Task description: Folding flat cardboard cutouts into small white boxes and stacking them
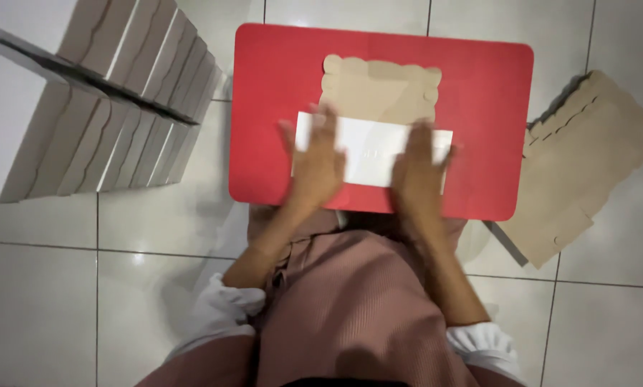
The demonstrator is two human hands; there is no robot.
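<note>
Pink skirt lay nearest us; beyond it our left hand (315, 166) and right hand (418, 168) pressed flat, fingers spread, on the white panel (370, 147) of a box blank — holding its fold down on the red table (479, 72). Past our fingertips its brown flap (378, 89) showed. Motion blur hid our fingertips; white boxes (85, 107) were cut off.

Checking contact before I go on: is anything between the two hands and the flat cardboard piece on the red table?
Nothing visible. The left hand and right hand both lie flat on the white folded part of the cardboard piece, which rests on the red table. The hands are motion-blurred, so finger detail is unclear.
</note>
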